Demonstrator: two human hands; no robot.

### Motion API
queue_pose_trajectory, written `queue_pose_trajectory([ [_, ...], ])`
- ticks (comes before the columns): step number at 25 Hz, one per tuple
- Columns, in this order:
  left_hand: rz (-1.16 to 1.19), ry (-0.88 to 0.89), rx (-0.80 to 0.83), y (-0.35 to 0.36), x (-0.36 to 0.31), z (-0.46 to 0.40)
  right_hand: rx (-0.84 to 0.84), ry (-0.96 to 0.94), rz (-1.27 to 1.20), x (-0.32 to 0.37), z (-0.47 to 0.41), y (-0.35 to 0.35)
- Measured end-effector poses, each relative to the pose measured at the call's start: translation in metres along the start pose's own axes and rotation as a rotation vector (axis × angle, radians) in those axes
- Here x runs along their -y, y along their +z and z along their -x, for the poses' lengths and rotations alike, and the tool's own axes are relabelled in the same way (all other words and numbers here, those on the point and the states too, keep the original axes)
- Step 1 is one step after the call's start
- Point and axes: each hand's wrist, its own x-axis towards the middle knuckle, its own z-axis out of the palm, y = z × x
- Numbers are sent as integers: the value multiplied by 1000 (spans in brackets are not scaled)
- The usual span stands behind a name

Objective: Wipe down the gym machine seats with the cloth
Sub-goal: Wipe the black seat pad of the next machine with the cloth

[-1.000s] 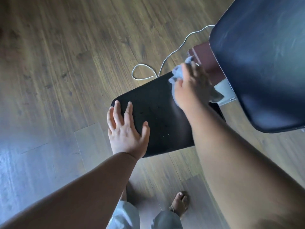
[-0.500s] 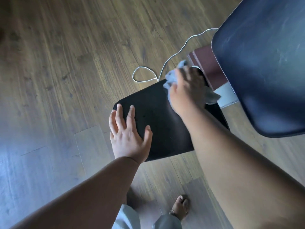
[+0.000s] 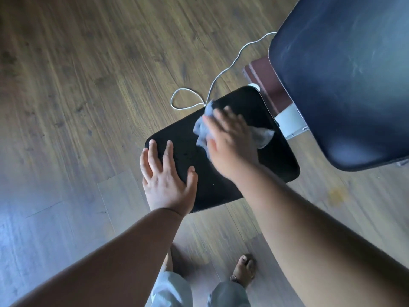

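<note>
Our right hand [image 3: 230,145], fingers spread, presses the crumpled cloth [image 3: 202,129] flat on the black seat pad [image 3: 276,158]; our left hand [image 3: 168,178], splayed, steadies its near corner. We should overlap strokes to every edge.

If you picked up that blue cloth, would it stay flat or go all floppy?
Probably floppy: the cloth is bunched and wrinkled under the right hand, with loose ends sticking out both sides. It looks thin and likely light. On the smooth black seat it probably slides easily.
</note>
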Motion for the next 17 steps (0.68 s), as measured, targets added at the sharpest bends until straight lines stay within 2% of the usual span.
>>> queue_pose_trajectory([
  [2, -1, 2, -3, 0, -1, 0, 14, -125, 2, -15, 42, 2],
  [3, -4, 1, -5, 0, 0, 0, -1, -94, 10, -28, 54, -2],
  [6, -17, 3, -17, 1, 0, 0, -25, 198, 42, -39, 23, -7],
  [7, -17, 3, -16, 1, 1, 0, -29, 242, 44, -29, 2, -5],
  [8, -12, 2, -14, 1, 1, 0, -17, 221, 36, -14, -16, -1],
  [10, 6, 1, -14, 1, 0, 0, 38, 3, -12, 8, -30, 7],
  [12, 17, 2, -14, 1, -1, -1, 67, -209, -8, -3, -8, 7],
  [13, 17, 1, -13, 1, -1, 0, 31, -218, 17, -17, 13, 4],
  [14, 14, 3, -10, 0, -1, 0, -15, -138, 46, -32, 36, 1],
  [17, 4, 3, -10, 0, 0, 0, -121, 277, 60, -51, 91, -8],
])
